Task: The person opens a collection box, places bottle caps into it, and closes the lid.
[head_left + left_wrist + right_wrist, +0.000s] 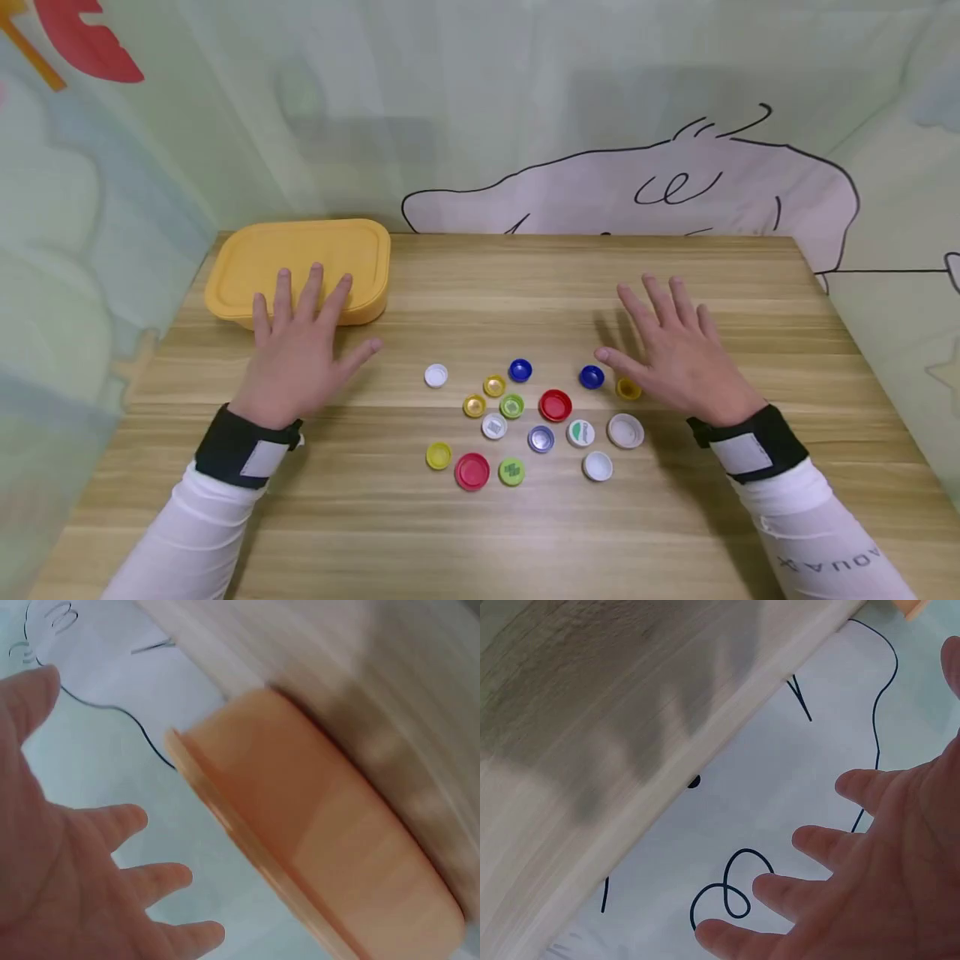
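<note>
My left hand (296, 367) is held with fingers spread and straight, palm down, its fingertips overlapping the yellow lidded box (300, 258) in the head view. In the left wrist view the side of that box (315, 825) stands apart from the fingers. On the other side, my right hand (682, 358) is spread too, over the table with its shadow beneath. Beside its thumb lie a dark blue bottle cap (592, 377) and a partly covered yellow cap (628, 388). Neither hand holds anything.
Several more bottle caps lie scattered mid-table, among them a red cap (555, 406), a pinkish-red cap (472, 472), a green cap (512, 472) and a large white cap (626, 431). Behind the wooden table (360, 542) hangs a printed curtain (480, 100).
</note>
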